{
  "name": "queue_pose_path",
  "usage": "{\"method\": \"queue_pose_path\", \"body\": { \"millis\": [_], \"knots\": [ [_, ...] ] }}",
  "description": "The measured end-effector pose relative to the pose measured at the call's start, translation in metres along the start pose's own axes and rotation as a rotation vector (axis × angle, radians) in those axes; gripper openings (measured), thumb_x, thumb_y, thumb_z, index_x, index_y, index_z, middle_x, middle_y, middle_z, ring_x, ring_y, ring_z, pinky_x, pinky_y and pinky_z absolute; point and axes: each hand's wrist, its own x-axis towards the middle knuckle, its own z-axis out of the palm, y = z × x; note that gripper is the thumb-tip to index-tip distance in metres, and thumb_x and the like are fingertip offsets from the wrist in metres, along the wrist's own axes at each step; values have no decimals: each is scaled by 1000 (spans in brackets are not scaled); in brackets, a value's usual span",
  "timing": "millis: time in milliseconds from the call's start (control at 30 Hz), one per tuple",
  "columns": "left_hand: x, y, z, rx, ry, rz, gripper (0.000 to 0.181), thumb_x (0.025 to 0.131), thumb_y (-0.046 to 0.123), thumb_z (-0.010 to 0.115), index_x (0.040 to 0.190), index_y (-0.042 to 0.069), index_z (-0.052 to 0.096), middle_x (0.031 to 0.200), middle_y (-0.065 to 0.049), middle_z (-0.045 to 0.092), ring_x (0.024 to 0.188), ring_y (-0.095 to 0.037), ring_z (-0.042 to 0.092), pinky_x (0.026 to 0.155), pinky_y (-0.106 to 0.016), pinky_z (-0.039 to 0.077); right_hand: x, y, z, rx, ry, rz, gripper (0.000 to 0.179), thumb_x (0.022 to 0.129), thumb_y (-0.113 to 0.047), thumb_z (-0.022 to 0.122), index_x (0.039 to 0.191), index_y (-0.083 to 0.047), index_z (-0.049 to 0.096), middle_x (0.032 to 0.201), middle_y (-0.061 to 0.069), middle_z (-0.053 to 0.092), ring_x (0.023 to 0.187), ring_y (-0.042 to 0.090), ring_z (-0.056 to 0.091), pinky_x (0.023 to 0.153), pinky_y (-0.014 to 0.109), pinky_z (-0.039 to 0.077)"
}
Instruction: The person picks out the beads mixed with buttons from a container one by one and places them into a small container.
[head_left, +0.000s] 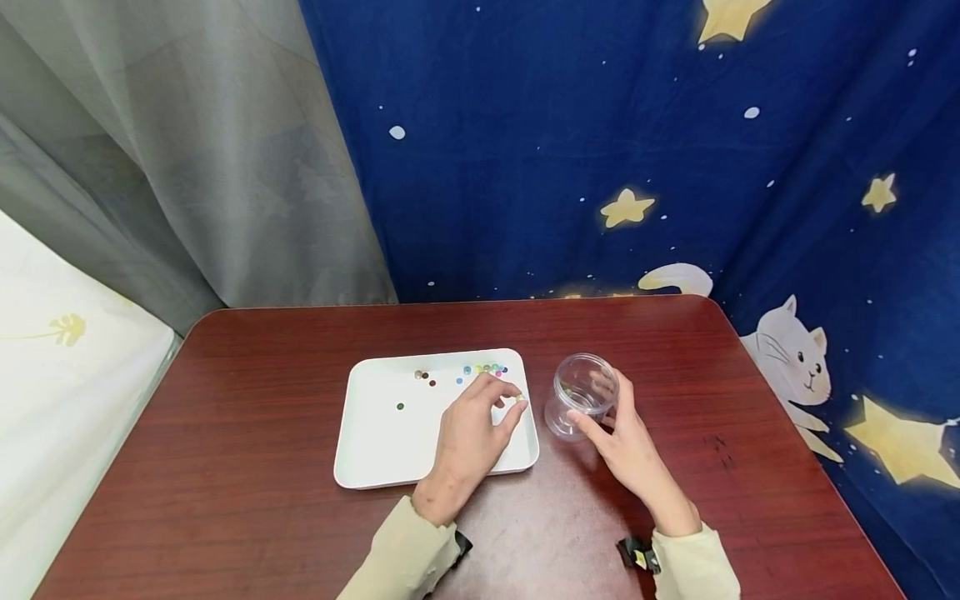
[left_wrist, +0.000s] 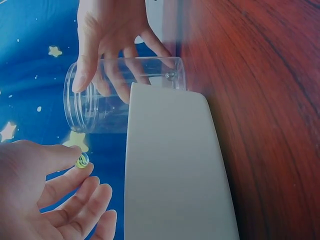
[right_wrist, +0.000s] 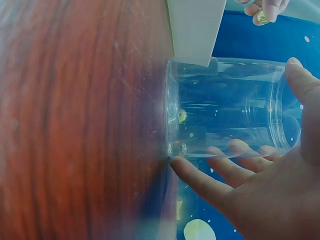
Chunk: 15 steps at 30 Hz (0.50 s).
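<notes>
My left hand point(head_left: 467, 433) is over the right part of a white tray point(head_left: 375, 454) and pinches a yellow-green glass marble point(left_wrist: 82, 160) between thumb and index finger. To the tray's right, a clear plastic jar point(head_left: 564, 419) stands upright on the table without a lid. My right hand point(head_left: 636, 454) holds this jar from the right, thumb at the rim and fingers spread along its side. Inside, at the bottom, lie a yellowish marble point(right_wrist: 182, 116) and a clear marble point(right_wrist: 178, 148). The pinched marble is left of the jar's mouth, apart from it.
Several coloured marbles point(head_left: 486, 368) cluster along the tray's far right side. A few dark ones, including a green marble point(head_left: 401, 407), lie farther left in it. The reddish-brown table point(head_left: 247, 433) ends at a blue starry curtain point(head_left: 510, 167) and a grey curtain point(head_left: 187, 150).
</notes>
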Motion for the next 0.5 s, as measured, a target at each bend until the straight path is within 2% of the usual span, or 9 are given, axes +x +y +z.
{"method": "queue_pose_path", "body": {
  "millis": [333,500],
  "knots": [
    [0,4,3,-22,10,24,13,89,25,84,98,19,77,94,2,70,81,-12,69,66,-28,55,0,1,0,15,-7,6,81,99,-19,73,159,-13,20,157,21,44,144,41,51,98,59,53],
    [0,6,4,-23,-9,22,12,91,27,82,100,21,77,94,2,70,82,-10,69,66,-27,54,-1,3,1,12,-8,5,80,99,-20,73,159,-14,20,157,20,44,144,41,50,99,59,53]
  ]
}}
